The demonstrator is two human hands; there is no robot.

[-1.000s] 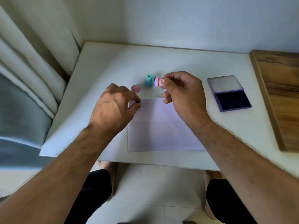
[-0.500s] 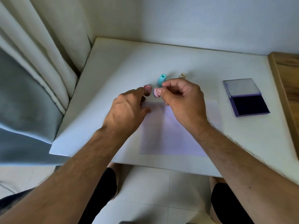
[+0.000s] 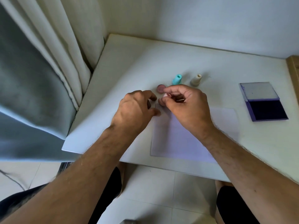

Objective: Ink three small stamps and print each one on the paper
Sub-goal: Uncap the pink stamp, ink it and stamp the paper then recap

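Observation:
My right hand pinches a small pink stamp in its fingertips, just above the far left corner of the pale lilac paper. Most of the stamp is hidden by my fingers. A round pink cap lies on the table right behind my fingertips. My left hand hovers beside the right hand with loosely curled fingers and holds nothing. A teal stamp and a beige stamp stand upright behind my hands. The purple ink pad lies open at the right.
The white table sits in a corner, with a wall behind and a curtain along its left edge. A wooden surface adjoins at the far right. My knees and a tiled floor show below the front edge.
My right hand has lowered the pink stamp towards the paper's far left corner. My left hand has drawn back from the pink cap. The view has shifted left, so the beige stamp now shows.

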